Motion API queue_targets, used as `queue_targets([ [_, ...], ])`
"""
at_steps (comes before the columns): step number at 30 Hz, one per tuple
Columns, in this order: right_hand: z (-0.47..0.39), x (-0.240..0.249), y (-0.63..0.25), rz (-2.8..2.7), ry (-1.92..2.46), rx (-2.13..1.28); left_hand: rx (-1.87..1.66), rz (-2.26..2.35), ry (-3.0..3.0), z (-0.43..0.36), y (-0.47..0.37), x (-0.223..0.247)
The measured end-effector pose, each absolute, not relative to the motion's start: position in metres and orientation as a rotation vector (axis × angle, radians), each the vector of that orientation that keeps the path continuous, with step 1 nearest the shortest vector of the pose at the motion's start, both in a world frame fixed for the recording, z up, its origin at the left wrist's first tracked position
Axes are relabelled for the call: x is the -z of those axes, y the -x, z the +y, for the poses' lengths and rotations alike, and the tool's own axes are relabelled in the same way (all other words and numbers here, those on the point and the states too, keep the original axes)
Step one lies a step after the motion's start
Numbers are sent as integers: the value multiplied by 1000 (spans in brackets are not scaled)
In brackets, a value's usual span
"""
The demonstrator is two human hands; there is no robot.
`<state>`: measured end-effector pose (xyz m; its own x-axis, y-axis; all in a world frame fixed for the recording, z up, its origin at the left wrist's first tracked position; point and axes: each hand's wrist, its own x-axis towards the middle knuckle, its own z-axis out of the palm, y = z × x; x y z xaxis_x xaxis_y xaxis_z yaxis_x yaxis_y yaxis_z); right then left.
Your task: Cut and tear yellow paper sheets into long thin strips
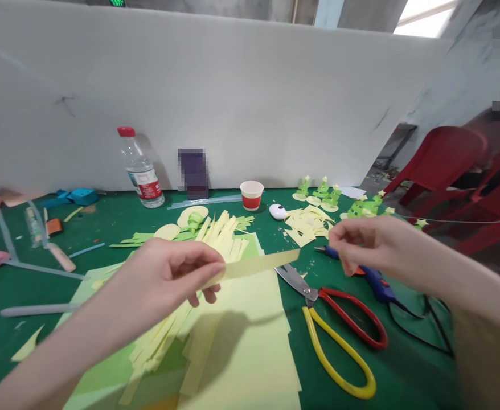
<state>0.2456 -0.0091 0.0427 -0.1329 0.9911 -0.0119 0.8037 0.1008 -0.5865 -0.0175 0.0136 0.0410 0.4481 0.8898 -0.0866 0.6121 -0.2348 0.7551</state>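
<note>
My left hand [177, 267] pinches one end of a pale yellow paper strip [262, 264], whose free end points right above the scissors. My right hand [367, 242] is apart from the strip, thumb and fingers pressed together; whatever may be between them is too small to make out. Below it lie scissors [312, 296] with one red and one yellow handle, blades slightly apart. Under my left hand, many cut yellow strips [220, 233] lie over a stack of pale yellow and green paper sheets [258, 341].
A blue corded tool [378, 285] lies beneath my right wrist, its wire running right. Behind stand a water bottle [143, 171], a paper cup [251, 196] and small green paper spirals with stars [330, 196]. Yellow scraps [307, 224] are piled nearby. Glue sticks [40, 310] lie left.
</note>
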Motion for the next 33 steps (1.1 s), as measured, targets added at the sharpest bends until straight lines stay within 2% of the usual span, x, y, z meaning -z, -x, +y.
queue_targets([
  [5,-11,-40,-226,-1896,1544,-447,-405,1260,-1952,14,15,-40],
  [12,-22,-17,-175,-2062,1375,-703,-396,1126,-2184,6,-3,-31],
  [22,-20,-13,-174,-2103,1394,-626,-398,1117,-2499,2,-7,-21],
  [29,-21,-12,-174,-2066,1279,-868,-489,1008,-2576,-6,-8,-20],
  [33,-20,-20,-184,-2069,1356,-953,-516,1027,-2546,-4,-2,-27],
])
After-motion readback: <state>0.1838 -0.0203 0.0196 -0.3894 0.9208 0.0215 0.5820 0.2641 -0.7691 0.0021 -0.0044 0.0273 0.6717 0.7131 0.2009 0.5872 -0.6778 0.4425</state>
